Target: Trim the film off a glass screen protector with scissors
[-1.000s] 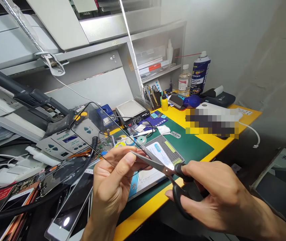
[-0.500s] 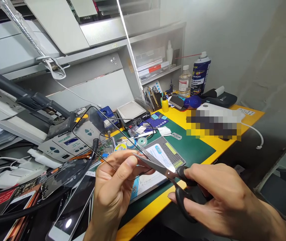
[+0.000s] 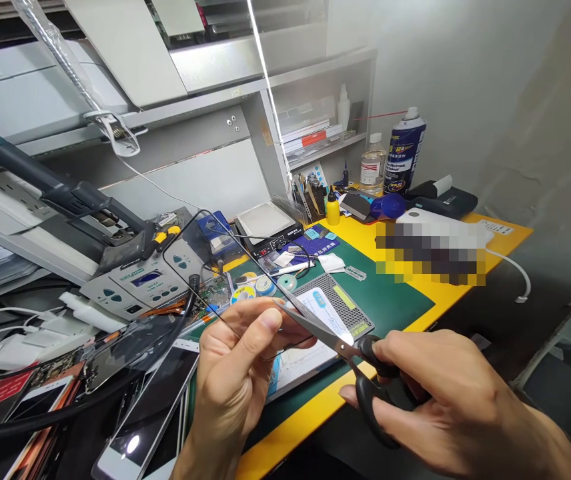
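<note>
A thin black cable (image 3: 260,267) rises in a loop from my left hand (image 3: 238,367), whose thumb and fingers pinch it. My right hand (image 3: 445,393) grips a pair of scissors (image 3: 323,331) by its black handles, thumb in the lower loop. The metal blades point left, their tips right at my left fingertips and the cable. The blades are nearly together, though the handles remain spread. My left fingers hide the cable's end, so I cannot tell whether the blades touch it. Below the hands lies a grey perforated pad (image 3: 350,300) with a white card on it.
A green mat (image 3: 400,297) covers part of the yellow table (image 3: 505,233). Several phones (image 3: 155,400) and a grey soldering station (image 3: 140,287) crowd the left. A razor blade (image 3: 355,273) lies beyond the pad. At the back stand a yellow bottle (image 3: 333,210) and a spray can (image 3: 405,153).
The scissor blades have come closer together near my left fingertips. Both hands appear slightly further right and lower, as the whole view has shifted a little. The cable remains pinched.
</note>
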### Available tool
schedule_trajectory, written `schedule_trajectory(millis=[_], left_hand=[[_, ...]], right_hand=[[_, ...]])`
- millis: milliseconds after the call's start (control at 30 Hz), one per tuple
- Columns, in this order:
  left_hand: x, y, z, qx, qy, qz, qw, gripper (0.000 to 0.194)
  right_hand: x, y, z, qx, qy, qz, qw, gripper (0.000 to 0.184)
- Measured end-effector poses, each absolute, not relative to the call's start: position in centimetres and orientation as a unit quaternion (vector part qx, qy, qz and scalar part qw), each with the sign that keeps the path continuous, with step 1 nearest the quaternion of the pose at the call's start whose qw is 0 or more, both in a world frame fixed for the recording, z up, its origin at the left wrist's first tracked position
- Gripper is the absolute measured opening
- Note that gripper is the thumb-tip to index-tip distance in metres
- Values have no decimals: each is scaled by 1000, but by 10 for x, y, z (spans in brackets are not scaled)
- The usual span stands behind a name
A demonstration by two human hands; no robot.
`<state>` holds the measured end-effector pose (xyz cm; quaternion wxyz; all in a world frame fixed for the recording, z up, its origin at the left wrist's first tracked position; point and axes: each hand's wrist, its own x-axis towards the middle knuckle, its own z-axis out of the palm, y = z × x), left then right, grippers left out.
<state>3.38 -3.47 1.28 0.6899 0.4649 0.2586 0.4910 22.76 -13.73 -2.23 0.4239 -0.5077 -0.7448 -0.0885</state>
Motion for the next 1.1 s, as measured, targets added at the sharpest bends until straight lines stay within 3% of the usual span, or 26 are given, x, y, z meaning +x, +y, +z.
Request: schedule_trajectory(millis=[333,567,1000,1100], left_hand=[[37,-35,16,474,233,483,698,7],[35,-37,16,473,238,487,695,7],[43,-47,22,430,295,505,688,5],[44,-49,23,432,303,501,686,6]], right_hand=[[225,-134,-18,-501,-748,-96,424,20],[225,-136,-17,-510,-748,-99,413,28],[223,-136,-18,-509,-741,-106,426,16],[223,-136,-18,-511,-737,-105,430,23]])
